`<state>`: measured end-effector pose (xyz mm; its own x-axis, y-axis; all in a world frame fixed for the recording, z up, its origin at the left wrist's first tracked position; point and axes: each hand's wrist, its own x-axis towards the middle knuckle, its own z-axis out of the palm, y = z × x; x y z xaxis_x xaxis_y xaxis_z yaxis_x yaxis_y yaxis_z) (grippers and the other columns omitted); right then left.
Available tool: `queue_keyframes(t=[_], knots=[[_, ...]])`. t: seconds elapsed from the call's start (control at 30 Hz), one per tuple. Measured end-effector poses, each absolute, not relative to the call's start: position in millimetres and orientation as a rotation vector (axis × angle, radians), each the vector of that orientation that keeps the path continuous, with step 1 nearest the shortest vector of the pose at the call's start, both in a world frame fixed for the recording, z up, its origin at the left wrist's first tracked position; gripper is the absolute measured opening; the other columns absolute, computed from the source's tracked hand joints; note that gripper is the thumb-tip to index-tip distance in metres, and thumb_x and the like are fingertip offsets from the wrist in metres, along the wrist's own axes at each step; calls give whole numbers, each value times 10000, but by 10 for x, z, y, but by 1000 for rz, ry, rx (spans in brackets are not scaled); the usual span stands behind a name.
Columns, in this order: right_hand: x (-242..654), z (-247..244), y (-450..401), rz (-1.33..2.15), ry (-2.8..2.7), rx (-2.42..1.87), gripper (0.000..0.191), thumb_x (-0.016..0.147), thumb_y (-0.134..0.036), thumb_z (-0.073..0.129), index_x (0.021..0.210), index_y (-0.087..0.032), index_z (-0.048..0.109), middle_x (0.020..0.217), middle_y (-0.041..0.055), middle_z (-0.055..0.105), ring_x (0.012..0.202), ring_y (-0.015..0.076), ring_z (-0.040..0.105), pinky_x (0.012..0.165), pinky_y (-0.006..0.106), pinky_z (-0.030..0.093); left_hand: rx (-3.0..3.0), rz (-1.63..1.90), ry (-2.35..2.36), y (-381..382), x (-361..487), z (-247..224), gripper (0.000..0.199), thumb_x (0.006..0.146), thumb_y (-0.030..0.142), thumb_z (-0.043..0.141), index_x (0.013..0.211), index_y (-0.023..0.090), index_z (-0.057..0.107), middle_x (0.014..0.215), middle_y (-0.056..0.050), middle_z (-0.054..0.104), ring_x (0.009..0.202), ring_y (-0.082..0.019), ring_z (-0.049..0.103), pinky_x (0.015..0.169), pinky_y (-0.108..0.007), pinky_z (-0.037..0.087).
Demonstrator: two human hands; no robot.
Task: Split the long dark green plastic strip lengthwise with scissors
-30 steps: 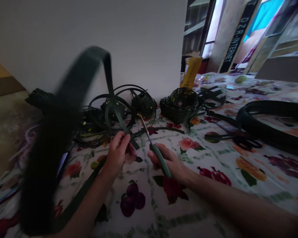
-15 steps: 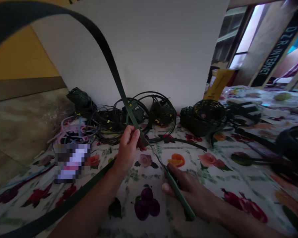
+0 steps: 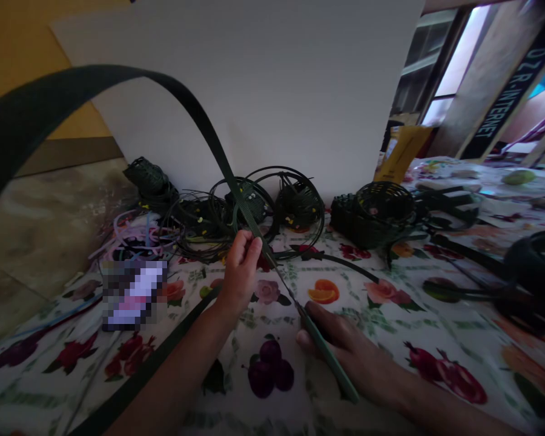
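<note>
Between thumb and fingers my left hand (image 3: 240, 272) pinches a long, flat dark green strap (image 3: 209, 130), close to its end. From there the strap arcs up and over to the left; a dark green length also passes behind my left forearm. My right hand (image 3: 352, 348) is closed around the green handle of a slim knife (image 3: 327, 351). Its thin metal blade points up and left and meets the strap's end just beyond my left fingertips. Exactly how blade and strap touch is too small to tell.
Small dark green woven baskets (image 3: 300, 203) and coiled strips stand along a white board (image 3: 300, 91). A larger basket (image 3: 372, 218) and a strap roll (image 3: 538, 260) are right. Left lie pastel strips (image 3: 134, 227) and a blurred-out phone-like object (image 3: 134, 297) on the fruit-patterned tablecloth (image 3: 236, 406).
The strap's arc has dropped lower and swung at the left. My left hand has shifted slightly right along with the strap; the knife stays at its end.
</note>
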<state>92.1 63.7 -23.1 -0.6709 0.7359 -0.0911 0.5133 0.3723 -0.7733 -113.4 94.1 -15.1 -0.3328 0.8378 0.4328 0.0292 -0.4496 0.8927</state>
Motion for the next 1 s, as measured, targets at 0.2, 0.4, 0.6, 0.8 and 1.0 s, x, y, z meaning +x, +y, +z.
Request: queue_keyframes(t=[0.2, 0.4, 0.6, 0.8, 1.0], knots=[[911, -264, 637, 1197, -2339, -1094, 308, 933, -513, 463, 881, -211, 498, 818, 11, 591, 751, 171, 533, 682, 294, 388, 1318, 1860, 1155, 936, -1121, -165, 189, 911, 359, 551, 814, 212, 483, 686, 44, 432, 571, -96, 422, 533, -216, 400], [890, -288, 630, 1182, -2336, -1084, 323, 936, -510, 464, 846, -202, 496, 814, 7, 586, 754, 167, 534, 697, 296, 393, 1308, 1889, 1186, 949, -1116, -183, 199, 910, 353, 551, 800, 209, 468, 701, 37, 416, 596, -100, 417, 552, -222, 380], [877, -315, 632, 1121, -2341, -1127, 321, 934, -500, 462, 830, -200, 511, 781, 7, 592, 739, 169, 539, 691, 294, 395, 1297, 1902, 1159, 979, -1128, -217, 190, 910, 344, 550, 804, 214, 460, 678, 43, 409, 579, -102, 422, 541, -228, 355], [882, -353, 632, 1104, -2322, -1150, 325, 930, -493, 468, 801, -197, 501, 742, 1, 571, 695, 155, 519, 635, 281, 381, 1270, 1916, 1150, 971, -1131, -186, 184, 891, 317, 570, 775, 209, 474, 664, 48, 423, 573, -95, 437, 556, -225, 368], [864, -311, 620, 1145, -2303, -1128, 348, 939, -507, 448, 781, -197, 466, 725, 3, 548, 678, 151, 503, 618, 280, 376, 1258, 1922, 1178, 960, -1121, -159, 170, 878, 319, 585, 779, 209, 502, 644, 48, 429, 571, -94, 422, 543, -218, 349]])
